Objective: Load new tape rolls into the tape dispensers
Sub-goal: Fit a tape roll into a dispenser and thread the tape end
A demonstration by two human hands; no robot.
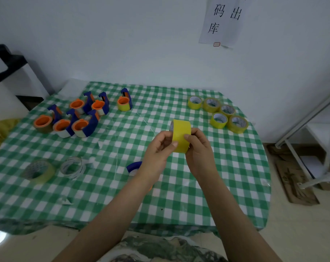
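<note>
A yellow tape roll [181, 132] is held upright on edge above the middle of the table, between both hands. My left hand [159, 148] grips its left side with the thumb on the band. My right hand [197, 148] grips its right side, a finger pressed on the band. Beneath my left wrist lies a blue dispenser [134, 166], mostly hidden. Several blue-and-orange dispensers [81, 118] stand at the back left, most holding pale or brown tape. One dispenser with a yellow roll [124, 103] stands apart from them. Several new yellow rolls [220, 114] lie at the back right.
The table has a green checked cloth [122, 186]. Two nearly spent clear rolls [38, 170] [72, 167] lie at the front left, with scraps of tape around them. A wall rises close behind the table. A white metal frame [300, 148] and cardboard stand on the floor at right.
</note>
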